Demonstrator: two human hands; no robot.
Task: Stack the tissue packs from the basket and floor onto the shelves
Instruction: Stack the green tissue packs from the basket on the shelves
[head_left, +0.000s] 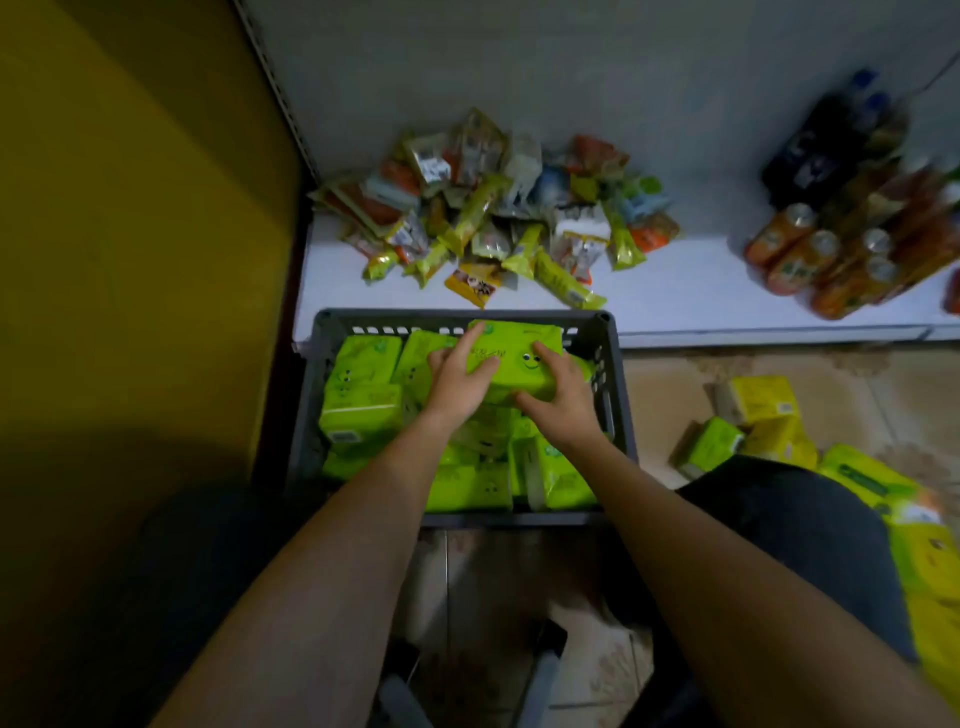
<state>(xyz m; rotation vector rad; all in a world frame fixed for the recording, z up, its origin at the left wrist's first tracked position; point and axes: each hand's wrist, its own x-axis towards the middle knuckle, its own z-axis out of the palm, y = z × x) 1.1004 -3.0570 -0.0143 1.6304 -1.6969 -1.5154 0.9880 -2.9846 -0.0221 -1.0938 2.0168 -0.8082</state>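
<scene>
A grey plastic basket (618, 364) on the floor holds several bright green tissue packs (363, 395). Both hands hold one green tissue pack (519, 345) with a smiley face, raised at the basket's far edge. My left hand (460, 387) grips its left end, fingers over the top. My right hand (558, 397) grips its right side, thumb along the near edge. More green and yellow tissue packs (763, 421) lie on the floor to the right. The white bottom shelf (675, 306) runs just behind the basket.
A heap of snack packets (493, 208) covers the shelf's left half. Orange drink cans (810, 254) and dark bottles (826, 145) stand at its right. A yellow panel (130, 234) walls the left side. My dark-clothed knee (779, 530) is beside the basket.
</scene>
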